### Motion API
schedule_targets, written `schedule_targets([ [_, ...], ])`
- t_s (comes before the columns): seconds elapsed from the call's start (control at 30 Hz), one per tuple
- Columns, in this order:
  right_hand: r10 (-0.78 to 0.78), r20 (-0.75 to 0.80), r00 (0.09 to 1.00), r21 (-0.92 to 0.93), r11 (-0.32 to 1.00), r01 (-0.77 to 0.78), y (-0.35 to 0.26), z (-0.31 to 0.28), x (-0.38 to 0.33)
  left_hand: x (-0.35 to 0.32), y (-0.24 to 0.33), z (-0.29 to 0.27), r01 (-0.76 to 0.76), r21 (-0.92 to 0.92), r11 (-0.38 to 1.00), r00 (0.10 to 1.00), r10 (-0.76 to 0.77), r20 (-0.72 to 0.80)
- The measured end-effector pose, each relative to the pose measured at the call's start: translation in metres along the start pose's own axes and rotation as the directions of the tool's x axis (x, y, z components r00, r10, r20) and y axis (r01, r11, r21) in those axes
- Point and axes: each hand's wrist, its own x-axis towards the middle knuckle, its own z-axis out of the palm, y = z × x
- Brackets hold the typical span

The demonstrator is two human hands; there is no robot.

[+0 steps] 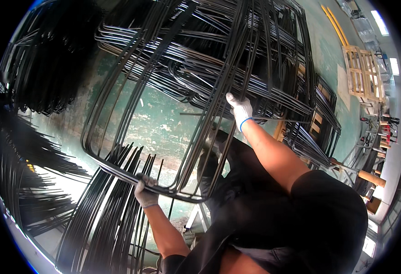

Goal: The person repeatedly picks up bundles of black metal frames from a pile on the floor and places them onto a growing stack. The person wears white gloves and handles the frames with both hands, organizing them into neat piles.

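Observation:
Both my hands wear white knit gloves. My left hand [146, 192] is wrapped round the lower crossbars of a bundle of dark U-shaped metal rods [113, 170]. Farther up on the right, my right hand [240, 109] grips the long side rods of the same bundle, thumb showing on its near side; its other fingers are partly hidden. The bundle hangs tilted in front of me, its rounded corners toward my body. Its far end runs over a big stack of similar bent rods [164, 52], where I cannot tell held from stacked.
Straight dark rods [102, 219] stand in a cluster at the lower left, with more rod ends [45, 146] beyond. A dense dark pile [49, 64] is at the far left. A wooden pallet [364, 75] stands at the right. The green floor [152, 125] is worn.

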Motion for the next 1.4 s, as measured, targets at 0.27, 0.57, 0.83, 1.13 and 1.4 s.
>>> schedule_targets([
  [0.27,0.027,-0.091,0.995,-0.398,0.915,-0.061,-0.027,-0.007,-0.068,-0.132,0.031,0.025,-0.114,0.132,0.985,0.952,0.147,-0.268],
  [0.57,0.205,0.019,0.979,-0.597,0.787,-0.153,-0.107,-0.041,-0.1,-0.247,0.009,0.114,-0.25,0.255,0.934,0.822,0.344,-0.454],
  [0.83,0.231,0.094,0.968,-0.663,0.74,-0.111,-0.107,-0.095,-0.105,-0.358,-0.03,0.206,-0.349,0.503,0.79,0.684,0.582,-0.439],
  [1.13,0.178,0.394,0.902,-0.512,0.857,0.054,-0.107,-0.213,-0.155,-0.501,-0.112,0.351,-0.546,0.565,0.618,0.576,0.767,-0.282],
  [1.4,0.082,0.607,0.791,-0.19,0.981,0.044,-0.061,-0.245,-0.241,-0.648,-0.127,0.485,-0.447,0.862,0.239,0.344,0.935,-0.08],
])
